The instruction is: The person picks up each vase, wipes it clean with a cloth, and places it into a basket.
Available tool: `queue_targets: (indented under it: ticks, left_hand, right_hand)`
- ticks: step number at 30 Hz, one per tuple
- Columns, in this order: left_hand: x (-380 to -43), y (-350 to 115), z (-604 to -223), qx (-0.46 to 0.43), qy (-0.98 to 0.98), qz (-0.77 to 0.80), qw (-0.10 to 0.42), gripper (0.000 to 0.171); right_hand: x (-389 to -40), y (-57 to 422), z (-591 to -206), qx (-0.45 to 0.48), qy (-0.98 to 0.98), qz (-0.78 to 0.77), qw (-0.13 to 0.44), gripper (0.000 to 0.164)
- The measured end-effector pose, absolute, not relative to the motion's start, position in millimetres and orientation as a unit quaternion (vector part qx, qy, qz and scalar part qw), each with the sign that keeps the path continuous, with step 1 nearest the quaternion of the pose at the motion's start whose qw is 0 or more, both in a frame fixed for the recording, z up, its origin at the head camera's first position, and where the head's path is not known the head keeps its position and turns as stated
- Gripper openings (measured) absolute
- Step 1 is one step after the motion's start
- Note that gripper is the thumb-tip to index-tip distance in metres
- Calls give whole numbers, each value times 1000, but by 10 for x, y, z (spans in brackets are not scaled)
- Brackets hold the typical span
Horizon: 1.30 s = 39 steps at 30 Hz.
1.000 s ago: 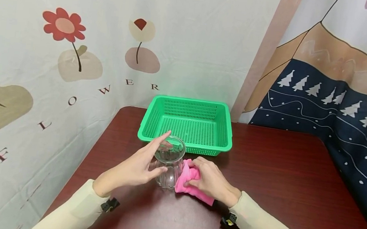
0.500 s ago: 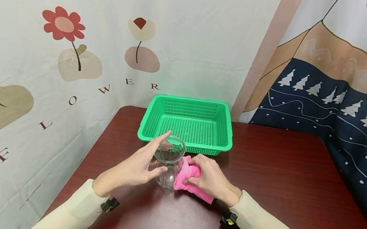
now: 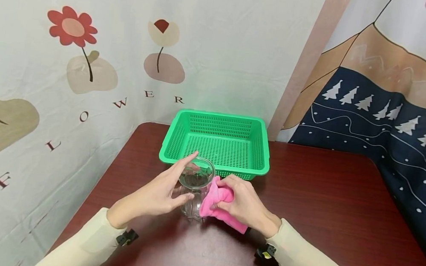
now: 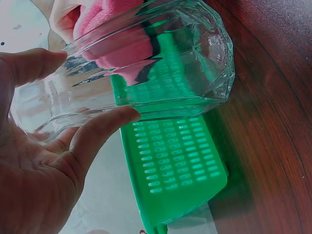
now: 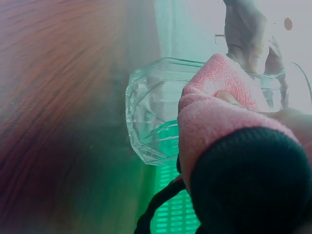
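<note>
A clear glass vase (image 3: pixel 192 208) with a flared rim and faceted base stands on the table before the basket. My left hand (image 3: pixel 155 194) grips it from the left, thumb on the near side and fingers round the far side; the left wrist view shows the fingertips on the glass (image 4: pixel 195 68). A pink fluffy cloth (image 3: pixel 211 201) is bunched in my right hand (image 3: pixel 250 207), pinched between thumb and fingers and held at the vase's right side. In the right wrist view the cloth (image 5: pixel 209 117) has a dark round end (image 5: pixel 248 180) and a black cord (image 5: pixel 158 207).
A green perforated plastic basket (image 3: pixel 262 159) sits right behind the vase, close to the wall curtain. The dark red wooden table (image 3: pixel 325 204) stretches to both sides. Printed curtains (image 3: pixel 229 44) hang behind and at the left and right.
My right hand has slid the pink cloth slightly up and to the left along the side of the vase. The left hand and the vase stay nearly in place.
</note>
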<state>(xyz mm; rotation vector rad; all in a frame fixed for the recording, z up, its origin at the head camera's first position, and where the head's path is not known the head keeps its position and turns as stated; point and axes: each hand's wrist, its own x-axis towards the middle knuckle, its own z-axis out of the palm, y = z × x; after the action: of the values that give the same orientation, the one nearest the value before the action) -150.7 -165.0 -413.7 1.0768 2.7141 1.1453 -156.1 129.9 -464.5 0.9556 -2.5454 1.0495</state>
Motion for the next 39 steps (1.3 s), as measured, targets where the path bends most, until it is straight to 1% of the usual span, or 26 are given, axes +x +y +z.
queue_targets:
  ticks: [3,11,17,32,39]
  left_hand:
    - [-1508,-1653,-4137,345,865,365,2,113]
    - [-1508,-1655,-4152,339,860,382,15,112]
    - [-1511,-1650,-4140,341,860,379,14,112]
    - [-1512,-1652,-4149,345,858,381,9,110]
    - [-1510,-1650,-4149,346,856,384,9,111]
  right_hand:
    - [-1562,1295,-4611,326,-864,365,117,49]
    - [-1563,1278,-4514,320,-855,388,125,49]
    - [-1571,1274,-4449,325,-842,407,140,47]
    - [-1587,1272,-4460,322,-831,428,149,44]
    - [-1579,1291,-4466,327,-822,436,167,46]
